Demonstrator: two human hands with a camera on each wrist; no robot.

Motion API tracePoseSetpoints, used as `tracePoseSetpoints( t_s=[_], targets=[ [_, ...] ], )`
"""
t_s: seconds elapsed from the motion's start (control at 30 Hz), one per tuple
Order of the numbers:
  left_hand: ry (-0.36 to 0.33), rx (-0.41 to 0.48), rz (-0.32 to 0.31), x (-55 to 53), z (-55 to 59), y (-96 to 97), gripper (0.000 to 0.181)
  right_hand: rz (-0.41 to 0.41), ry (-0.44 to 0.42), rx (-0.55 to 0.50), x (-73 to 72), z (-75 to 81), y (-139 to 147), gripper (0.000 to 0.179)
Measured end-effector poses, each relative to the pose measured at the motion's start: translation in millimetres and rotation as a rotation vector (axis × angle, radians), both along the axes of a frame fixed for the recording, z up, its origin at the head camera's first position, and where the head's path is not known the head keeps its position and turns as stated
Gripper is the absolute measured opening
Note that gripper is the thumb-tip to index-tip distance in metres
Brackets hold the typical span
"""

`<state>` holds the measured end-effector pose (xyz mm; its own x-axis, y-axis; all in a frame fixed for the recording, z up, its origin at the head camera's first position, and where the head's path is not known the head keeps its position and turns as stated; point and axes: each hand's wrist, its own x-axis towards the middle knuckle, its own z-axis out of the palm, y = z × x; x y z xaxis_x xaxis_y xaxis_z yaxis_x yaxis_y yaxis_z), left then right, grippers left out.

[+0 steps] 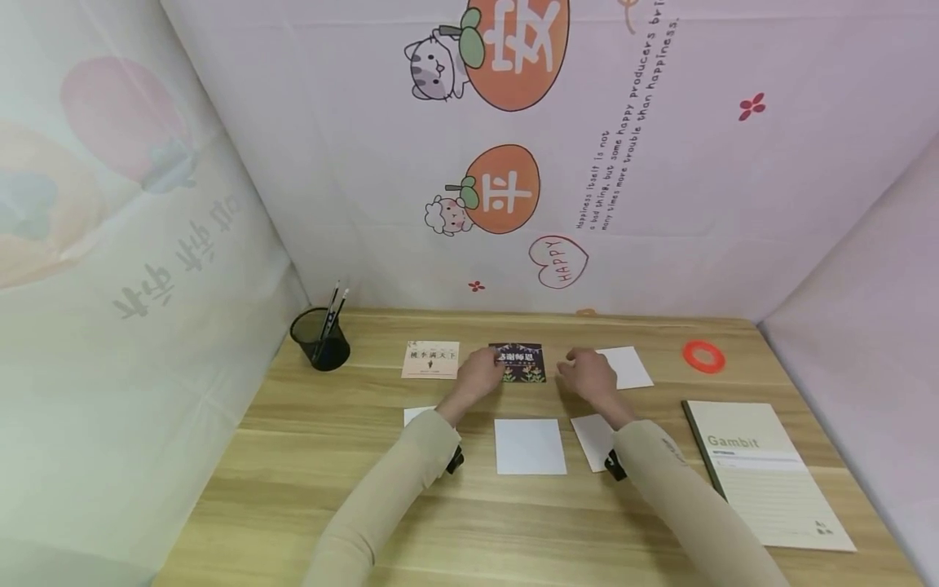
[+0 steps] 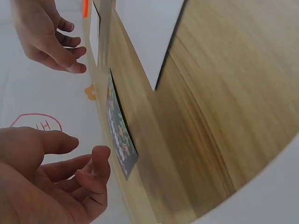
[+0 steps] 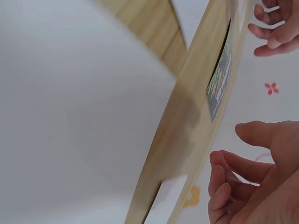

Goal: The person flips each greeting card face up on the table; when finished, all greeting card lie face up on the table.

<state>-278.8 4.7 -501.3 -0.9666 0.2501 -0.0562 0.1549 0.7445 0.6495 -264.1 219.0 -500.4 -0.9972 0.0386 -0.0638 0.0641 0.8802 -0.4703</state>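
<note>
While fingers (image 2: 100, 161) hang loosely curled, arms (image 1: 396, 481) outstretched

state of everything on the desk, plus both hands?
left hand: empty, loosely curled
right hand: empty, loosely curled
dark card: flat, printed side up
pale card: flat, printed side up
white cards: flat, blank sides up
notebook: closed, cover up
pen cup: upright, holding pens
orange ring: lying flat
</note>
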Motion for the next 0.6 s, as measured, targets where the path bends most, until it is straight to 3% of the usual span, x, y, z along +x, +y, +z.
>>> tracePoseSetpoints(
  t_s=[0.33, 0.6],
  targets=[
    [0.085, -0.037, -0.082, 0.8, 2.4, 27.3, 0.033, -0.014, 0.097, -0.007, 2.8, 0.8, 46.0, 0.037],
    [0.083, -0.058, -0.146, -0.5, 5.4, 49.6, 0.033, -0.074, 0.134, -0.004, 8.3, -2.4, 67.3, 0.037]
  ],
)
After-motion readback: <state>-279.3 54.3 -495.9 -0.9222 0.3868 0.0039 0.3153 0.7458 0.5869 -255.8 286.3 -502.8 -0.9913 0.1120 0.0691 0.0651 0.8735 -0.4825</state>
